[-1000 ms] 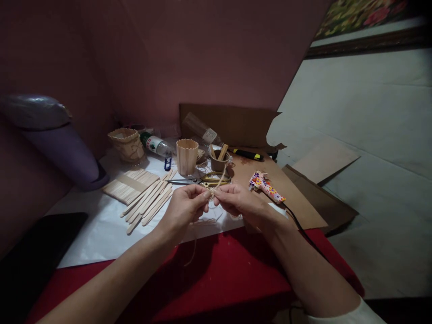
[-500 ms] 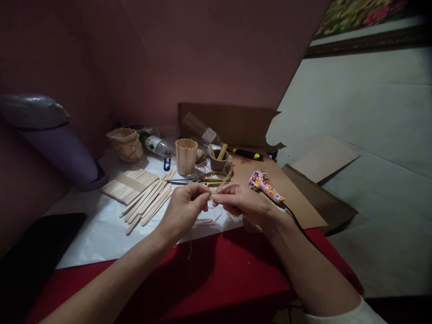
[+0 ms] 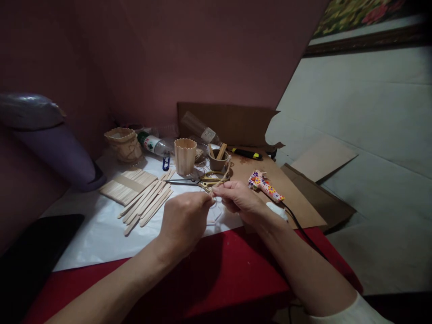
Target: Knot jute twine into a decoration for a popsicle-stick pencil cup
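Note:
My left hand point(image 3: 184, 221) and my right hand point(image 3: 238, 201) meet above the near edge of a white sheet point(image 3: 101, 234), fingers pinched. Both hold a length of jute twine point(image 3: 223, 178) that rises from my right fingertips toward a small brown cup point(image 3: 218, 160). Gold-handled scissors point(image 3: 202, 181) lie just beyond my hands. Loose ice-cream sticks point(image 3: 146, 203) lie to the left of my left hand.
A stick-built cup point(image 3: 185, 155), a twine-tied stick basket point(image 3: 123, 143), a joined stick panel point(image 3: 125, 185), plastic bottles point(image 3: 153, 144), a patterned glue gun point(image 3: 265, 185) with black cord, a yellow-black knife point(image 3: 245, 154) and cardboard point(image 3: 232, 123) surround the work. A dark phone point(image 3: 33, 252) lies left on the red cloth point(image 3: 219, 279).
My left hand has dropped lower and nearer to me, drawing the twine down; my right hand stays at the pinch point and the twine end now stands higher toward the brown cup.

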{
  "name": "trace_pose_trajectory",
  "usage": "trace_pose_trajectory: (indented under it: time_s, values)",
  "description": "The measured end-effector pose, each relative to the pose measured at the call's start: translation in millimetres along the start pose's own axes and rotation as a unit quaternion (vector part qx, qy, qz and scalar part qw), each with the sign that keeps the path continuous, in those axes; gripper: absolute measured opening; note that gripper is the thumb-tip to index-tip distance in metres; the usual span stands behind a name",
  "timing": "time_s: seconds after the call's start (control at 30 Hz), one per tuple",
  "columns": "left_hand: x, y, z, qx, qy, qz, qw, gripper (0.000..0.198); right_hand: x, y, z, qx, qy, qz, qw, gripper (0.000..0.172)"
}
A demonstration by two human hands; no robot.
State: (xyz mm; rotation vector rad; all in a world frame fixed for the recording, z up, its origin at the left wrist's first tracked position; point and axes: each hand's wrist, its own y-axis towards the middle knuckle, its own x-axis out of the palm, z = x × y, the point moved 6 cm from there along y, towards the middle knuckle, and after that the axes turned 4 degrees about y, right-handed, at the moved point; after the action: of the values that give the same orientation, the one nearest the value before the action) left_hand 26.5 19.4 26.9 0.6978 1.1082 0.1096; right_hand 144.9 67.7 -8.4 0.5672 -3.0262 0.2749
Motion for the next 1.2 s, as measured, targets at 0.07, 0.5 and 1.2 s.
trace_pose_trajectory:
  time_s: [0.07,0.5,1.2]
  values:
    - [8.8,-5,5,0.017,-0.016,-0.033,0.999,0.02,1,0,1,0.002,0.006,-0.005,1.0,0.025]
    - [17.8,2,-28,-0.289,-0.432,-0.065,0.852,0.022,2,-1,-3,-0.011,-0.061,0.005,0.998,0.028]
    - [28.7,4,-16,-0.27,-0.516,-0.203,0.787,0.025,13,-10,-9,-0.003,-0.131,-0.078,0.988,0.018]
